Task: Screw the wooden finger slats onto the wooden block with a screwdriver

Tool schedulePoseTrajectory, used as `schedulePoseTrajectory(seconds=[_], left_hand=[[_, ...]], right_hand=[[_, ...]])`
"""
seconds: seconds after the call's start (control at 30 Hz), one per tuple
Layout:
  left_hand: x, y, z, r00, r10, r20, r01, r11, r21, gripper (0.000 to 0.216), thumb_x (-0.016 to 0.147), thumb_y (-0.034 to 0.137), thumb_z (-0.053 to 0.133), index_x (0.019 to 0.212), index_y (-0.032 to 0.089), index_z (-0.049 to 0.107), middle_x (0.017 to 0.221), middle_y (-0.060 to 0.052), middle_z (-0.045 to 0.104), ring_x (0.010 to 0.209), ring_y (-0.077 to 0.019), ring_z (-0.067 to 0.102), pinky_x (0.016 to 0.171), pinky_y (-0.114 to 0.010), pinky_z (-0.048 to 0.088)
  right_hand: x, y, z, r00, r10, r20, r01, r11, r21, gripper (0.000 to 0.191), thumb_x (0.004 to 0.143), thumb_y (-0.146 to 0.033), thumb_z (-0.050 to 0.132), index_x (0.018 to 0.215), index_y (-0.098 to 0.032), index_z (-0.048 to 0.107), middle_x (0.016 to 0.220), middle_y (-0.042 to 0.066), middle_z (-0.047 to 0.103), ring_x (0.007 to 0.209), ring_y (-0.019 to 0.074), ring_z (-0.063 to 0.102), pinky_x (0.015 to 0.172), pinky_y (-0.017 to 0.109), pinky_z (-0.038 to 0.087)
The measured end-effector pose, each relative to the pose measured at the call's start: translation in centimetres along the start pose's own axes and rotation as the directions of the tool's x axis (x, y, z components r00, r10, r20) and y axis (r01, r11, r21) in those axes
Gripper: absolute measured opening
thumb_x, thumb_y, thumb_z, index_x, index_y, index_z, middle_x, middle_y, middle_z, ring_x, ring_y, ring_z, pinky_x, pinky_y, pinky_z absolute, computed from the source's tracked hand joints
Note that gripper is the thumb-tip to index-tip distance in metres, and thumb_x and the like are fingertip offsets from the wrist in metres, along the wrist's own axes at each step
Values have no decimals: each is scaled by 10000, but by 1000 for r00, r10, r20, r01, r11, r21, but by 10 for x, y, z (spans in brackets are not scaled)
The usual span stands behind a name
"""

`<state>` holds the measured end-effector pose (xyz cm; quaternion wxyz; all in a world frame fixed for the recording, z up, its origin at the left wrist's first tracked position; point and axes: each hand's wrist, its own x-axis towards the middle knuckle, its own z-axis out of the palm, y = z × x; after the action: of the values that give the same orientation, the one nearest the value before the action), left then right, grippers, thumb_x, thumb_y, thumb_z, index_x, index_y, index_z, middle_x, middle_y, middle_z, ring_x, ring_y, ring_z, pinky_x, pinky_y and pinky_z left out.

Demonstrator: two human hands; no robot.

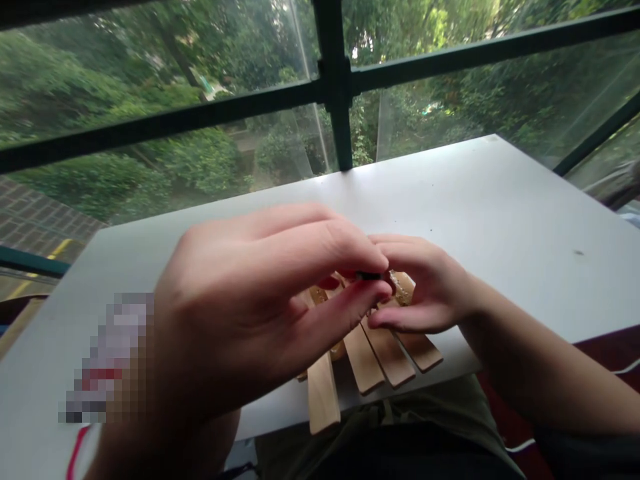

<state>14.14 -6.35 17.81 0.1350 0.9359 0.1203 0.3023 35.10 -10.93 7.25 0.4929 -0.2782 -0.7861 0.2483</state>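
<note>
My left hand (260,287), large in the foreground, pinches a small dark piece (370,275) between thumb and forefinger. My right hand (425,280) is curled just beyond it, its thumb and fingers closing toward the same spot. The left fingers hide the right fingertips, so what they grip cannot be made out. Below both hands several flat pale wooden slats (363,363) spread out like a fan, pointing toward me. Part of a light brown piece with small shiny dots (403,288) shows between the hands.
A white table (505,247) lies under the hands, a few dark specks on it. Its far side meets a green-framed window (337,87) with trees outside. My lap (400,433) is at the near edge. A pixelated patch (110,360) covers something at the left.
</note>
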Motion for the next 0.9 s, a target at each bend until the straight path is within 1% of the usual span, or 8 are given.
schedulePoseTrajectory(seconds=[0.07, 0.13, 0.17, 0.27, 0.43, 0.63, 0.77, 0.9], left_hand=[[0, -1, -1, 1000, -7, 9, 7, 1000, -24, 58, 867, 186, 743, 909, 224, 750, 947, 3, 773, 790, -115, 715, 609, -207, 583], [0, -1, -1, 1000, -22, 14, 23, 999, -39, 75, 917, 203, 681, 906, 222, 753, 963, 11, 776, 799, -94, 714, 663, -187, 593], [0, -2, -2, 999, -28, 16, 29, 999, -44, 123, 946, 215, 640, 899, 223, 753, 967, 16, 777, 802, -84, 712, 678, -176, 591], [0, -2, -2, 999, -35, 12, 35, 997, -68, 212, 985, 233, 558, 893, 229, 749, 966, 21, 778, 801, -83, 709, 674, -176, 583], [0, -1, -1, 999, -38, 2, 38, 995, -96, 207, 985, 207, 551, 876, 238, 725, 914, 40, 781, 766, -96, 701, 667, -194, 577], [-1, -2, -1, 1000, -25, 15, 26, 997, -76, 153, 957, 212, 609, 906, 200, 753, 982, 21, 782, 825, -79, 714, 721, -133, 572], [0, -2, -2, 1000, -20, 3, 20, 997, -78, 163, 952, 216, 601, 893, 205, 752, 969, 13, 785, 811, -88, 723, 698, -152, 585], [2, -1, -2, 999, -33, -3, 33, 999, -37, 147, 931, 193, 627, 855, 204, 753, 981, 2, 787, 845, -102, 733, 699, -181, 613]], right_hand=[[0, 1, -9, 970, 97, 224, -88, 995, -50, 232, 808, -230, 783, 983, -154, 653, 864, 26, 660, 708, 114, 588, 674, 244, 520], [-1, 3, -13, 931, 171, 322, -139, 983, -120, 114, 799, -158, 725, 866, -160, 633, 832, 25, 661, 723, 124, 583, 687, 253, 504], [-1, 4, -13, 923, 185, 338, -145, 979, -140, 91, 793, -132, 699, 828, -162, 621, 842, 33, 672, 742, 132, 590, 704, 260, 503], [-2, 6, -11, 920, 180, 349, -138, 980, -142, 85, 783, -110, 672, 797, -167, 610, 860, 39, 682, 778, 145, 608, 731, 271, 502], [-3, 4, -10, 899, 228, 374, -172, 969, -177, 127, 753, -62, 646, 756, -174, 585, 826, 18, 647, 753, 136, 590, 698, 260, 482], [-3, 2, -10, 893, 227, 390, -174, 971, -165, 108, 813, -74, 632, 825, -169, 684, 916, 47, 710, 822, 157, 636, 734, 274, 492], [-5, 5, -7, 919, 187, 347, -132, 975, -177, 92, 851, -128, 655, 866, -181, 728, 864, 36, 708, 781, 152, 633, 704, 271, 480], [-6, 8, -5, 951, 127, 281, -79, 981, -179, 125, 825, -76, 639, 783, -173, 705, 769, 13, 683, 703, 120, 591, 662, 245, 449]])
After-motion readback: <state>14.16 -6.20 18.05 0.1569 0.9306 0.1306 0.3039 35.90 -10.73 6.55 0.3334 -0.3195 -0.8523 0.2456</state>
